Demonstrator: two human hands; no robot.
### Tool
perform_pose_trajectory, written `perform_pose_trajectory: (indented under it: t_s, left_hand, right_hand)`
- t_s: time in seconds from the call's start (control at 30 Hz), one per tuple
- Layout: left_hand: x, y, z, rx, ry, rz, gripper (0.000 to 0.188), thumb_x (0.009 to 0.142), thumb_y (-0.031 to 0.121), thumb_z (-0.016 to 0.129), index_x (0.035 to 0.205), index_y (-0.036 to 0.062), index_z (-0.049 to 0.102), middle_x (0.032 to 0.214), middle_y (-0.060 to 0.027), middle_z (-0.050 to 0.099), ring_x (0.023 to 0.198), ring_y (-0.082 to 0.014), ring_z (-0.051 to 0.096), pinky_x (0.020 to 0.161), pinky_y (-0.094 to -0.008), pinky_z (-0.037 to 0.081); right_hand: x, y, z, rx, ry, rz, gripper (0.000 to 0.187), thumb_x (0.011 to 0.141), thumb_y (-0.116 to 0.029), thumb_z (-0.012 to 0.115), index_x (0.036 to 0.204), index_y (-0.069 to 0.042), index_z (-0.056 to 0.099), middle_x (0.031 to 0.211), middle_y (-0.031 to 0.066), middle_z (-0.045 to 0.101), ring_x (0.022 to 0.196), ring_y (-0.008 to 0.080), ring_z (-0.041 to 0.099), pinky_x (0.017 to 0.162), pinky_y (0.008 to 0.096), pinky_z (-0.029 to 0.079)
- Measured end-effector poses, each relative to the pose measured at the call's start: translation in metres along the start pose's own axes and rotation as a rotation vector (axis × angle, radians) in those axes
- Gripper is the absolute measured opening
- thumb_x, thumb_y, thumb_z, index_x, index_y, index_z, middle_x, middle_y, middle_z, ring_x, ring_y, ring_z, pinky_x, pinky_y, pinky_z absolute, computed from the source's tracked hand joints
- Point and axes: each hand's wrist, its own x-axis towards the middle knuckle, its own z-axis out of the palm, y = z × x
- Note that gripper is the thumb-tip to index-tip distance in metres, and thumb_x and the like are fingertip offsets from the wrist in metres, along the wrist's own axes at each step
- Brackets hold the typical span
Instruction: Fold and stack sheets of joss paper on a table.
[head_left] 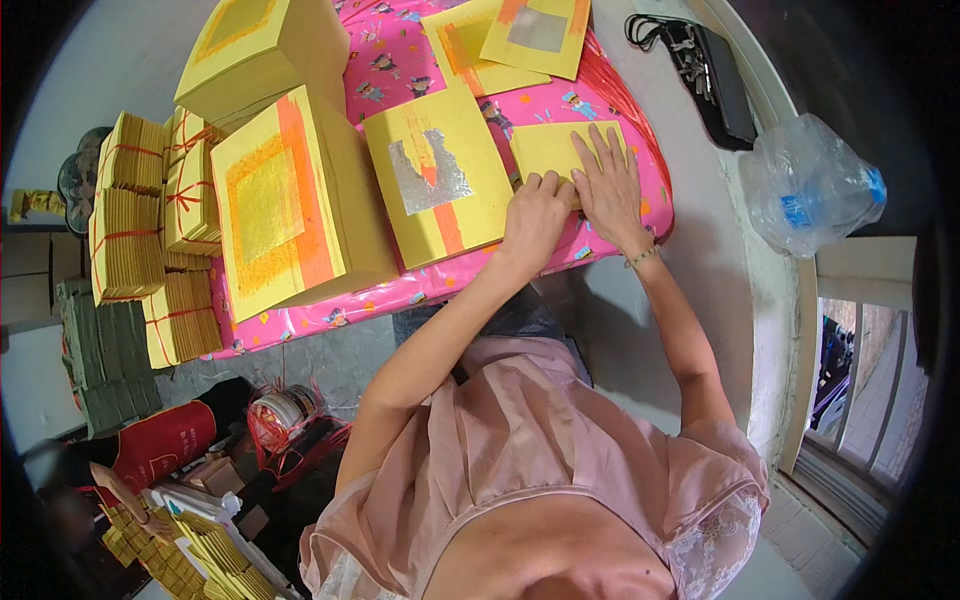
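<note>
A plain yellow paper sheet (540, 142), apparently folded, lies on the pink patterned tablecloth near the right end of the table. My left hand (537, 218) has its fingers curled over the near left edge of this sheet. Flat on its right part rests my right hand (612, 190), fingers stretched out and slightly apart. Just left of my hands is a yellow paper (480, 160) with a silver foil patch and an orange stripe; whether more sheets lie beneath it I cannot tell. What is under my palms is hidden.
Tall stacks of yellow paper (350, 220) and red-tied bundles (128, 235) fill the table's left. Other foil-marked sheets (480, 50) and red strings (625, 90) lie at the far side. Right are a black pouch (715, 85) and a plastic bag (810, 185). Another person's hand (150, 520) shows lower left.
</note>
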Motion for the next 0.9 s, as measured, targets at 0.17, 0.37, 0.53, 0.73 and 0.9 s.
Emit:
perform_pose_trajectory:
  t_s: [0.17, 0.37, 0.53, 0.73, 0.9]
  left_hand:
    - [-0.001, 0.004, 0.006, 0.071, 0.09, 0.03, 0.023, 0.075, 0.007, 0.064, 0.098, 0.0052, 0.063, 0.092, -0.0086, 0.059, 0.086, -0.0254, 0.06, 0.074, -0.0356, 0.053]
    - [0.0, 0.005, -0.001, 0.005, 0.018, -0.021, 0.03, 0.074, 0.004, 0.064, 0.104, 0.0024, 0.063, 0.096, -0.0109, 0.062, 0.09, -0.0278, 0.062, 0.078, -0.0372, 0.054]
    - [-0.015, -0.009, -0.057, -0.304, 0.072, 0.007, 0.039, 0.076, -0.001, 0.066, 0.114, 0.001, 0.062, 0.106, -0.0159, 0.063, 0.098, -0.0351, 0.06, 0.086, -0.0435, 0.051]
    - [-0.072, -0.04, -0.096, -0.322, 0.144, -0.083, 0.041, 0.082, 0.004, 0.069, 0.122, 0.0038, 0.062, 0.117, -0.0172, 0.061, 0.114, -0.0373, 0.056, 0.097, -0.0458, 0.046]
    - [-0.103, -0.051, -0.099, -0.227, 0.142, -0.233, 0.047, 0.081, 0.01, 0.075, 0.126, 0.0063, 0.061, 0.127, -0.0148, 0.058, 0.125, -0.0378, 0.051, 0.104, -0.0456, 0.044]
  right_hand:
    - [-0.001, 0.001, 0.003, -0.024, 0.02, -0.017, 0.052, 0.1, -0.031, 0.048, 0.148, -0.014, 0.041, 0.152, 0.0153, 0.038, 0.142, 0.0386, 0.03, 0.114, 0.057, 0.024]
    - [0.003, 0.01, -0.002, -0.01, -0.108, 0.009, 0.053, 0.102, -0.036, 0.045, 0.15, -0.014, 0.039, 0.156, 0.0153, 0.033, 0.145, 0.0387, 0.027, 0.113, 0.0595, 0.024]
    - [0.018, 0.005, -0.036, -0.025, -0.131, 0.043, 0.047, 0.1, -0.038, 0.051, 0.137, -0.01, 0.055, 0.143, 0.0162, 0.049, 0.141, 0.0387, 0.035, 0.112, 0.0573, 0.027]
    - [0.034, -0.042, -0.081, 0.403, -0.036, -0.214, 0.035, 0.09, -0.026, 0.066, 0.118, -0.005, 0.065, 0.12, 0.0125, 0.062, 0.118, 0.0309, 0.055, 0.101, 0.0438, 0.04]
    - [0.03, -0.078, -0.074, 0.429, -0.168, -0.491, 0.034, 0.082, -0.027, 0.072, 0.109, -0.007, 0.065, 0.103, 0.0079, 0.062, 0.101, 0.0266, 0.059, 0.089, 0.0409, 0.045]
